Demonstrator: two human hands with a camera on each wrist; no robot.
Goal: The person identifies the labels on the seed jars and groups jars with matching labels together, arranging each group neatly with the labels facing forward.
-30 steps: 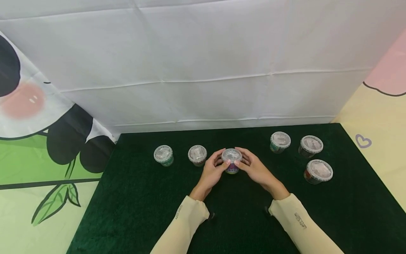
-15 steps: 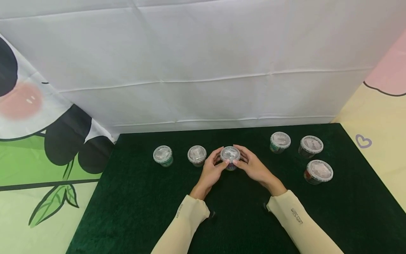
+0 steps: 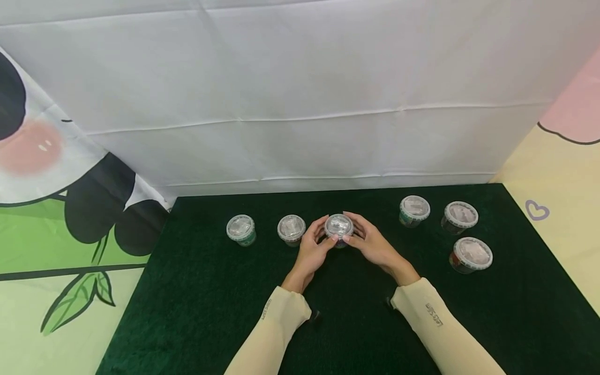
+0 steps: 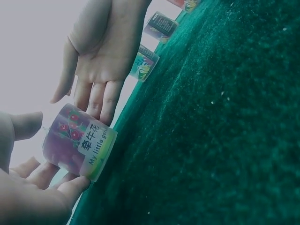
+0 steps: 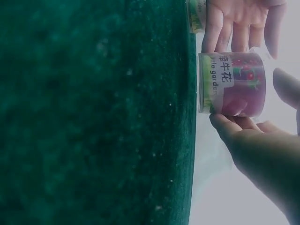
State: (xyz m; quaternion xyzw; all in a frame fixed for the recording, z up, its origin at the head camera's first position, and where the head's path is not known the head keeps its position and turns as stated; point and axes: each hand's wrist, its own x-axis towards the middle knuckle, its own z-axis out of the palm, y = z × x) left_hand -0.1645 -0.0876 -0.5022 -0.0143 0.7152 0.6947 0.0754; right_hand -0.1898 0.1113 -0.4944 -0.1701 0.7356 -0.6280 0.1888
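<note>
A small lidded plastic cup (image 3: 339, 225) stands upright between my two hands at the middle back of the table. Its purple label (image 4: 70, 136) shows red flowers and the words "My little garden". From the left side my left hand (image 3: 311, 255) grips it, thumb near the lid's front rim and fingers round the wall. My right hand (image 3: 377, 247) holds the opposite side in the same way, fingertips (image 5: 220, 123) near the base. The cup's base is right at the green cloth in the right wrist view.
Two similar lidded cups, one close (image 3: 291, 229) and one farther out (image 3: 241, 229), stand to the left. On the right are a green-labelled cup (image 3: 414, 210), a dark one (image 3: 459, 216) and a reddish one (image 3: 471, 253). A white cloth wall (image 3: 281, 146) rises behind the table.
Both hands and the cup between them have shifted slightly away from me and to the left. The other cups stay where they were.
</note>
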